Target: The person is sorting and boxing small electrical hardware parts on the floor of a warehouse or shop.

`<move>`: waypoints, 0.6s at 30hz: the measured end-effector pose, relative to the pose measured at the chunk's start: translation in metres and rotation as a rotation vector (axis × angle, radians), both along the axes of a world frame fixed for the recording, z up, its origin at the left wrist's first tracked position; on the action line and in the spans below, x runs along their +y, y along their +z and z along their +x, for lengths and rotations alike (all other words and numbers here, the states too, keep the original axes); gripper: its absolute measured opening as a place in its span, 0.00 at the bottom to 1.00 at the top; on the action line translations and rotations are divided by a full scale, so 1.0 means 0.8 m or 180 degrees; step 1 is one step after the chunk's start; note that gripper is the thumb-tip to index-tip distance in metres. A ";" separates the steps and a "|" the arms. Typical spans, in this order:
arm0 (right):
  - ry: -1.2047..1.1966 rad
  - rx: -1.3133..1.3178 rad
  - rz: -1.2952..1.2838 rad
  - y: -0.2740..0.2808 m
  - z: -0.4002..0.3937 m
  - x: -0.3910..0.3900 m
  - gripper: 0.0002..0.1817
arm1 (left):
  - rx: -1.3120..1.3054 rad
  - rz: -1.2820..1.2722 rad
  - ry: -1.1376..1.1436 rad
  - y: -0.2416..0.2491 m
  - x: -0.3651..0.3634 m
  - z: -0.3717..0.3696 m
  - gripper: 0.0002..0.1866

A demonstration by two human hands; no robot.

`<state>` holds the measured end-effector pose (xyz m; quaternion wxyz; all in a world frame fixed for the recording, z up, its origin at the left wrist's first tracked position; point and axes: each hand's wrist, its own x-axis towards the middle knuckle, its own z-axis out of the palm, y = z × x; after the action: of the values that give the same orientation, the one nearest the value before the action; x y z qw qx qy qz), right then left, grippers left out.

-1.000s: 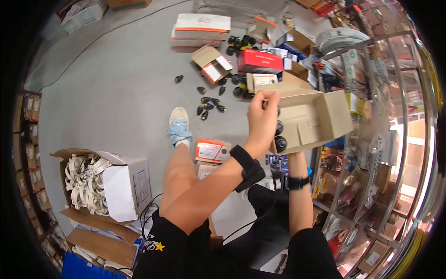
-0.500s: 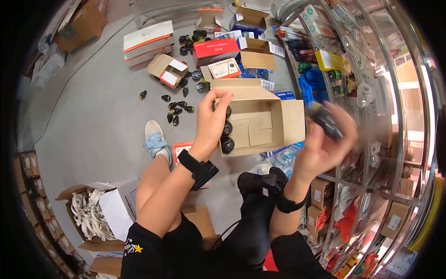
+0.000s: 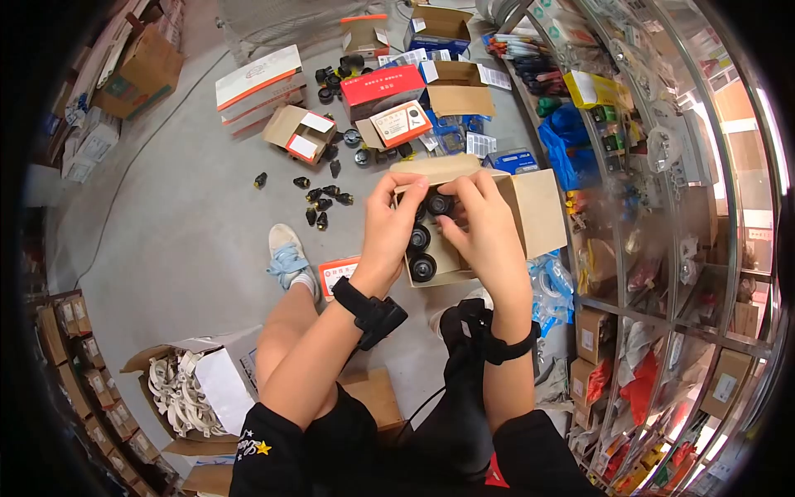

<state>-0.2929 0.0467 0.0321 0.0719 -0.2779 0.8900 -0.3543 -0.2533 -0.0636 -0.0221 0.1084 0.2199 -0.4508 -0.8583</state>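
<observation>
An open brown cardboard box (image 3: 537,209) rests on my lap with its flaps up. Black round parts (image 3: 421,266) stand in a row along its left inner side. My left hand (image 3: 390,232) grips the box's left wall, fingers curled over the edge. My right hand (image 3: 489,232) reaches into the box and pinches a black round part (image 3: 439,204) at the top of the row, fingertips meeting those of the left hand.
Loose black parts (image 3: 319,199) lie scattered on the grey floor beyond my shoe (image 3: 286,248). Red and white boxes (image 3: 383,85) and open cartons (image 3: 300,134) sit further off. A glass display shelf (image 3: 662,207) stands at right. A carton of white parts (image 3: 186,389) sits at lower left.
My right hand came in from the right with a black part and now sets it into the box beside the row. The left hand stays on the box wall.
</observation>
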 end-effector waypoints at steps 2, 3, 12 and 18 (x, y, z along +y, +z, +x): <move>-0.0001 -0.0024 -0.0096 -0.006 -0.003 0.000 0.15 | 0.0071 -0.0048 -0.0057 -0.001 -0.003 0.000 0.11; -0.0019 -0.0047 -0.0198 -0.008 -0.005 0.000 0.14 | 0.0115 -0.0144 -0.0076 -0.003 -0.003 0.000 0.12; 0.0209 0.0247 -0.0241 -0.010 -0.012 -0.030 0.12 | 0.0134 -0.0253 0.0016 -0.003 -0.028 0.010 0.15; -0.0029 0.0205 -0.0490 -0.015 -0.010 -0.039 0.14 | 0.0135 -0.0282 0.0145 -0.003 -0.032 0.007 0.16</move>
<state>-0.3007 0.0153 0.0198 0.0199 -0.2898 0.8632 -0.4129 -0.2480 -0.0889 -0.0246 0.1471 0.2069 -0.4808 -0.8392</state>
